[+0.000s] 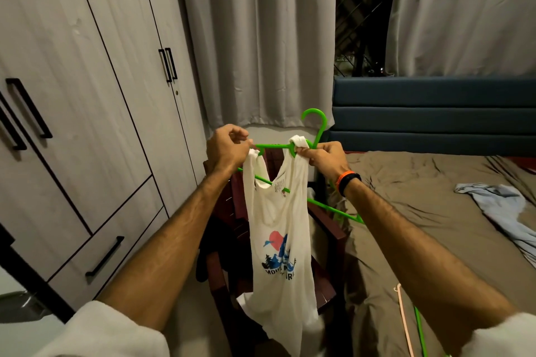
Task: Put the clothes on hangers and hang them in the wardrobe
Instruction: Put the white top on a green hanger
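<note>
A white tank top (280, 252) with a blue and red print hangs in front of me on a green hanger (314, 130). My left hand (227, 148) pinches the top's left strap at the hanger's left arm. My right hand (324, 156) grips the right strap, bunched over the hanger near its hook. The hanger's lower bar runs down to the right behind the cloth. The wardrobe (95, 113) stands on the left with its doors closed.
A dark wooden chair (326, 240) stands under the top. The bed (435, 229) with a brown sheet lies on the right, with a light blue garment (501, 209) on it. A pink hanger (404, 324) and another green hanger (420, 333) lie near its front edge. Grey curtains (261, 38) hang behind.
</note>
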